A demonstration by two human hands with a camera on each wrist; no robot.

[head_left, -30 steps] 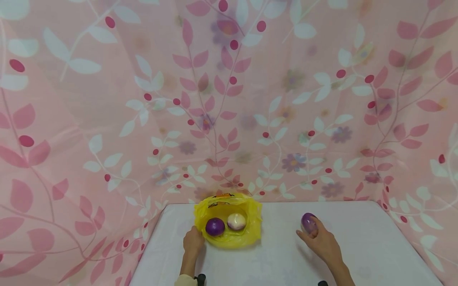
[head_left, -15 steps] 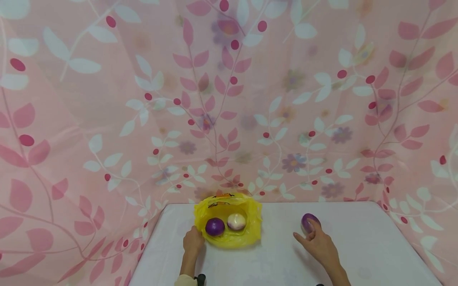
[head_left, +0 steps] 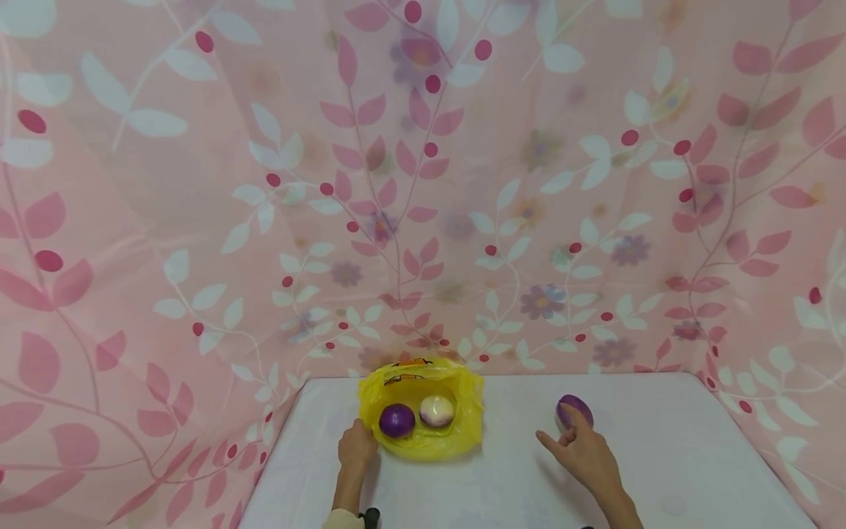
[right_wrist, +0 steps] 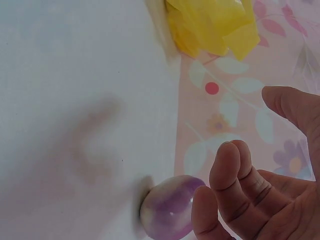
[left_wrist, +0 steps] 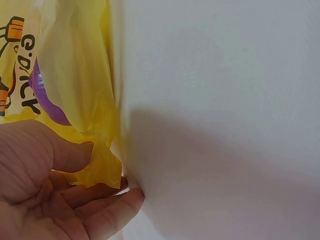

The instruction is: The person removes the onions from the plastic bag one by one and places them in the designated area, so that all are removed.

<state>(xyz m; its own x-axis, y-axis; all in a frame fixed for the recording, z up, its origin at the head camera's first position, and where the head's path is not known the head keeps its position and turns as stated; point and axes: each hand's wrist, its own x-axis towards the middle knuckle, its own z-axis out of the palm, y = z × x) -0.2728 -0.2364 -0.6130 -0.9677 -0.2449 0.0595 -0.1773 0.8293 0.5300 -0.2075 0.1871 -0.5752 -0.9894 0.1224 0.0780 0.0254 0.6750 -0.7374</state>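
Note:
My left hand (head_left: 358, 444) pinches the left edge of a yellow plastic bag (head_left: 463, 433); in the left wrist view the thumb (left_wrist: 72, 152) presses the bag's gathered corner (left_wrist: 102, 167) against the fingers. Inside the bag's open mouth lie two round, glossy vegetables that look like turnips: a deep purple one (head_left: 397, 421) and a mostly white one (head_left: 437, 411). Another purple-and-white turnip (right_wrist: 170, 207) rests on the table to the right. My right hand (head_left: 588, 457) is beside it, thumb spread away and fingers loosely bent; whether a fingertip touches it I cannot tell.
A white-covered table (head_left: 509, 485) runs under everything. Behind it and along the sides hangs a pink floral cloth (head_left: 463, 220). White table surface lies between the bag and the turnip on the right.
My right hand has drawn slightly left and toward me, so more of the turnip on the right shows. The left hand and the bag have stayed put.

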